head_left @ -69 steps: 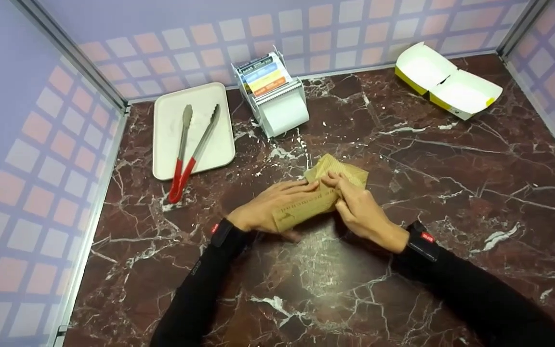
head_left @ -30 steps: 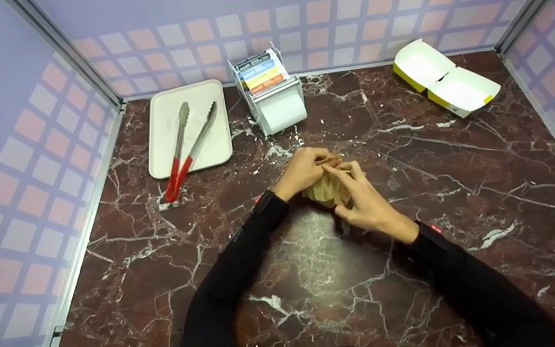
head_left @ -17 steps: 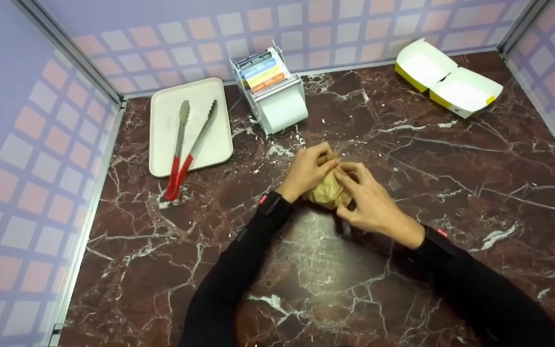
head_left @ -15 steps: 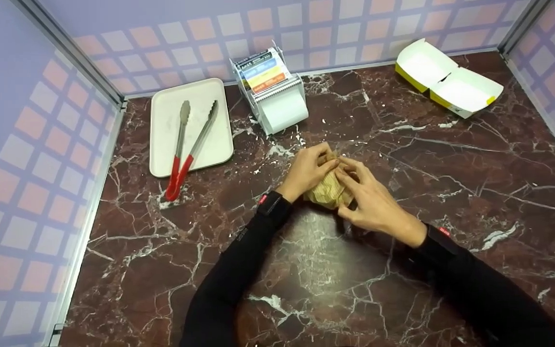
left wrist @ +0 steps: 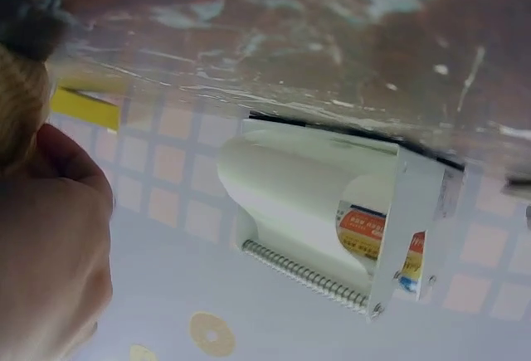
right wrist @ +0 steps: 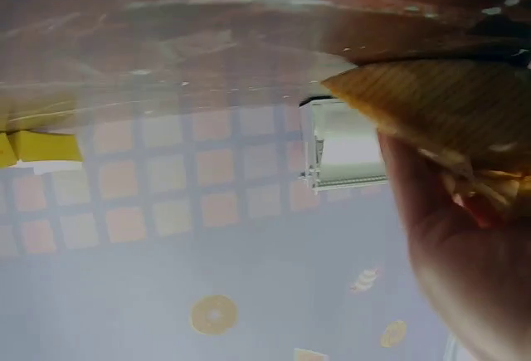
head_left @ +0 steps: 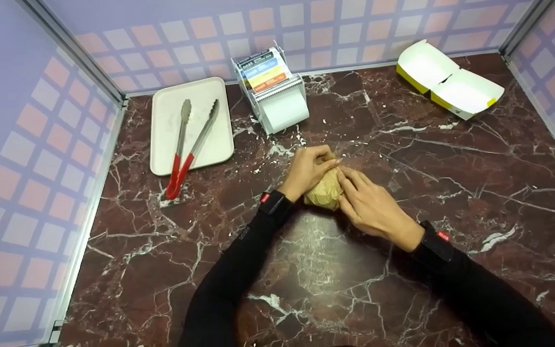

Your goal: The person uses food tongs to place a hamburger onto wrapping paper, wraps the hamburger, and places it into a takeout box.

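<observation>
A rounded package [head_left: 325, 191] wrapped in tan, printed wrapping paper sits on the marble-patterned counter; its contents are hidden. My left hand [head_left: 303, 171] curls over its far left side, thumb lying across the top edge. On the opposite side my right hand [head_left: 375, 205] holds the paper, with the thumb near me and the fingers bent against the wrapping. A pointed paper corner [right wrist: 373, 95] sticks out low down in the right wrist view. Only a sliver of the package [left wrist: 18, 104] shows in the left wrist view, beside the left hand [left wrist: 58, 253].
A label dispenser [head_left: 282, 108] stands at the back wall. Left of it, red-handled tongs [head_left: 179, 166] lie partly on a white tray [head_left: 162, 125]. An opened yellow-and-white carton [head_left: 468, 91] sits back right. Patterned walls [head_left: 22, 183] bound the counter.
Loose, flat paper has become a compact package between the hands. The left hand moved right and away to its far side; the right hand's fingers have since lowered from the top to the right side.
</observation>
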{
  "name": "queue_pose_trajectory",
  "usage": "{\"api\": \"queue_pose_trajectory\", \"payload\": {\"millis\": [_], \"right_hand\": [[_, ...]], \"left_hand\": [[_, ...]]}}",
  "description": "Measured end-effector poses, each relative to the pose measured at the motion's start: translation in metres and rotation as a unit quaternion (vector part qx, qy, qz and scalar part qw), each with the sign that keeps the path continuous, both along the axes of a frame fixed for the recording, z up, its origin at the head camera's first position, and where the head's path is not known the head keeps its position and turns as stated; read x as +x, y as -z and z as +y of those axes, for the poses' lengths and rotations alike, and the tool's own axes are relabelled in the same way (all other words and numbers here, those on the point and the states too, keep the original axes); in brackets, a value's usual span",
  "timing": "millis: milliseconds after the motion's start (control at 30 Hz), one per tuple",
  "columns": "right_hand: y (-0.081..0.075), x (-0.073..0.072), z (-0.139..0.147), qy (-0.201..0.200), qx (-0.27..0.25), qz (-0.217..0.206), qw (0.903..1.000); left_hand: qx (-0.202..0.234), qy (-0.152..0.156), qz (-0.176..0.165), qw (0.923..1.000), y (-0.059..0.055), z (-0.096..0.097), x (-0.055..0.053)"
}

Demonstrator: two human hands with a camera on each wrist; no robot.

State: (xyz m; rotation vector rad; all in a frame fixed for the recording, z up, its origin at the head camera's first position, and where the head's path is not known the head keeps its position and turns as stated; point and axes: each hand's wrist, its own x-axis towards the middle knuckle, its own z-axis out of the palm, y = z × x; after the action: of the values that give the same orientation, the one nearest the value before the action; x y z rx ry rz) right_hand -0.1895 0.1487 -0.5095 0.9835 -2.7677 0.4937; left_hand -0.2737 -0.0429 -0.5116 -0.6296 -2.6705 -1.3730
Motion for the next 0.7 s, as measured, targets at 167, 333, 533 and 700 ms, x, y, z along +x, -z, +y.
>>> {"api": "queue_pose_trajectory", "payload": {"millis": [167,333,533,700], "right_hand": [[0.007,-0.004,-0.002,-0.006,0.019,-0.001,0.9998],[0.009,-0.008,-0.007,-0.001,0.029,-0.002,0.9996],[0.007,-0.008,-0.008,0.013,0.049,-0.018,0.9986],[0.006,-0.008,-0.007,0.015,0.058,-0.001,0.9982]], "left_hand": [[-0.012,-0.024,0.007,0.9996,0.002,0.004,-0.002],[-0.007,-0.052,0.035,0.998,0.004,0.003,-0.002],[-0.026,-0.029,0.061,0.9974,0.005,-0.001,-0.004],[-0.085,0.068,0.03,0.9936,0.002,-0.01,-0.006]]}}
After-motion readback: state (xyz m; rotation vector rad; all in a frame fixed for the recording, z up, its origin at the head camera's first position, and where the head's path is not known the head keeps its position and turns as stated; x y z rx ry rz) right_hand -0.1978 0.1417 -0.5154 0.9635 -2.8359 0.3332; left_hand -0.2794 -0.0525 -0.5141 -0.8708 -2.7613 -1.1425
